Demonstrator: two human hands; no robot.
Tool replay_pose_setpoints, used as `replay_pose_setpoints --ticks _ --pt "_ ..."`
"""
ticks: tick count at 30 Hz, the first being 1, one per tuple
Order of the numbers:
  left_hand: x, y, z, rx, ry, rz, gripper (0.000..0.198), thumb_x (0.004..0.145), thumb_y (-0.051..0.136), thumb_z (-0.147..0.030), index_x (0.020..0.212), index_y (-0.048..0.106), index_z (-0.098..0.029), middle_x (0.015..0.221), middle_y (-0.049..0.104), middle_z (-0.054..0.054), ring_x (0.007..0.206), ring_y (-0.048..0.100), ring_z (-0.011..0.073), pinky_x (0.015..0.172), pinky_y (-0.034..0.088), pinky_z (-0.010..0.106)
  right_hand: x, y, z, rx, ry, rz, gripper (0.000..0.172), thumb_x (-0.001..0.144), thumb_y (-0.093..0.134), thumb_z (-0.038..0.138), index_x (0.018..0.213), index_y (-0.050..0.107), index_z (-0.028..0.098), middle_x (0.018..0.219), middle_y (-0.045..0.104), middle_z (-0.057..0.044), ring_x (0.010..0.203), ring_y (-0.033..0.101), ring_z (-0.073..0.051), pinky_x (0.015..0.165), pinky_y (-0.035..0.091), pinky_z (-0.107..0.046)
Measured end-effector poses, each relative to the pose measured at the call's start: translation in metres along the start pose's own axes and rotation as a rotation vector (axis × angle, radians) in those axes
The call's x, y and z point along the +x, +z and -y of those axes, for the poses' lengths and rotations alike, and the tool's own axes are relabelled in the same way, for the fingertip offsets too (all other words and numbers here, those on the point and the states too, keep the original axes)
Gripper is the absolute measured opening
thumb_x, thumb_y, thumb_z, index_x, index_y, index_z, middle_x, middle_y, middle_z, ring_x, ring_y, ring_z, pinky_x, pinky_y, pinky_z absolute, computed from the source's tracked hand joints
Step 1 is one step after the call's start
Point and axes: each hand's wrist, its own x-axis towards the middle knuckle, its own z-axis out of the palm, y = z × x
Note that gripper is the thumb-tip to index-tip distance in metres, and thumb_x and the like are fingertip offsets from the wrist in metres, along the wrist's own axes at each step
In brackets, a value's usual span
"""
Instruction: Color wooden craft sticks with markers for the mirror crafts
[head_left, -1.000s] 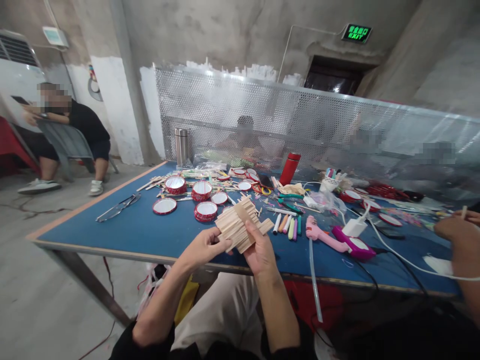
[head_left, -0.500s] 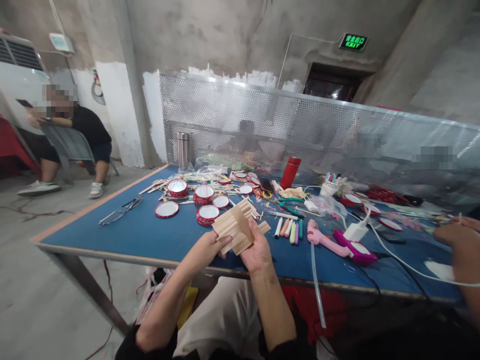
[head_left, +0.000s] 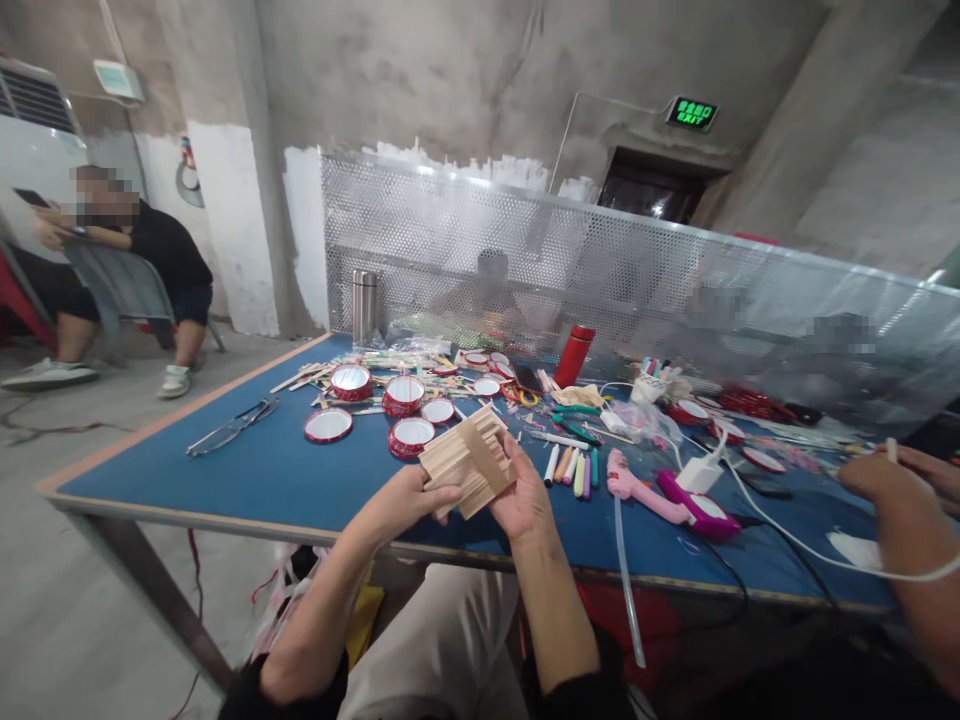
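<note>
A bundle of flat wooden craft sticks point(head_left: 454, 462) with a brown paper band point(head_left: 484, 455) across it is held just above the table's front edge. My left hand point(head_left: 409, 505) grips its left side, thumb on top. My right hand point(head_left: 527, 500) wraps around the right end, its palm turned up. Behind the bundle lie red-rimmed round tins point(head_left: 412, 436) with pale tops. Several coloured markers point(head_left: 577, 472) lie to the right of my right hand.
On the blue table point(head_left: 247, 480) lie eyeglasses point(head_left: 232, 428), a pink glue gun point(head_left: 645, 495) with a cord, a red bottle point(head_left: 574, 356) and a steel flask point(head_left: 365, 308). A perforated metal screen point(head_left: 435, 230) stands behind. Another person's hand point(head_left: 874, 480) works at the right.
The stick ends that poked out past my right hand no longer show, and the bundle has turned slightly. Both hands keep hold of it. The view has shifted a little.
</note>
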Motion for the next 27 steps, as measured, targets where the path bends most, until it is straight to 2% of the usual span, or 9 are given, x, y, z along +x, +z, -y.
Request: replay_pose_setpoints --ticks 6,13,17,21,24,27 --pt "0.001 -0.006 -0.008 -0.129 -0.013 0.083 0.047 0.061 0.074 -0.054 0.082 0.055 -0.017 0.07 0.057 -0.003 0.059 0.051 0.0125 0.058 0.045 0.026 0.018 -0.004 -0.001 0.049 0.075 -0.055 0.002 0.078 0.068 0.015 0.08 0.07 0.015 0.073 0.075 -0.003 0.065 0.069 -0.015 0.07 0.056 -0.028" --pt "0.001 -0.011 -0.017 0.052 -0.017 0.135 0.041 0.072 0.061 -0.058 0.078 0.053 -0.018 0.065 0.055 -0.002 0.06 0.051 0.0145 0.061 0.043 0.027 0.03 -0.009 0.002 0.085 0.159 -0.062 0.009 0.084 0.064 0.017 0.077 0.069 0.015 0.069 0.074 -0.002 0.063 0.069 -0.015 0.072 0.057 -0.03" --pt "0.002 -0.018 -0.013 0.168 -0.029 0.219 0.044 0.076 0.054 -0.062 0.071 0.053 -0.018 0.062 0.057 -0.001 0.063 0.052 0.0155 0.063 0.042 0.026 0.032 -0.012 0.009 0.113 0.134 -0.077 0.013 0.086 0.063 0.017 0.074 0.068 0.017 0.068 0.074 0.0 0.065 0.07 -0.014 0.073 0.057 -0.03" --pt "0.005 -0.021 -0.011 0.162 -0.046 0.278 0.044 0.077 0.056 -0.061 0.079 0.055 -0.017 0.066 0.064 -0.001 0.067 0.057 0.0163 0.067 0.043 0.026 0.029 -0.011 0.015 0.104 0.106 -0.063 0.014 0.088 0.06 0.021 0.079 0.069 0.016 0.071 0.075 -0.001 0.067 0.07 -0.015 0.075 0.057 -0.032" --pt "0.006 -0.019 -0.013 0.128 -0.073 0.296 0.042 0.077 0.058 -0.058 0.083 0.059 -0.016 0.073 0.07 0.001 0.073 0.061 0.0175 0.072 0.045 0.026 0.026 -0.008 0.015 0.078 0.066 -0.03 0.009 0.085 0.065 0.024 0.083 0.069 0.017 0.075 0.075 -0.001 0.069 0.07 -0.016 0.078 0.057 -0.034" --pt "0.005 -0.016 -0.019 0.133 -0.133 0.278 0.037 0.07 0.067 -0.05 0.082 0.062 -0.016 0.075 0.072 0.002 0.074 0.062 0.0181 0.07 0.046 0.025 0.025 -0.006 0.013 0.032 0.011 0.009 0.013 0.077 0.074 0.025 0.086 0.069 0.017 0.078 0.076 -0.002 0.068 0.07 -0.017 0.077 0.057 -0.035"
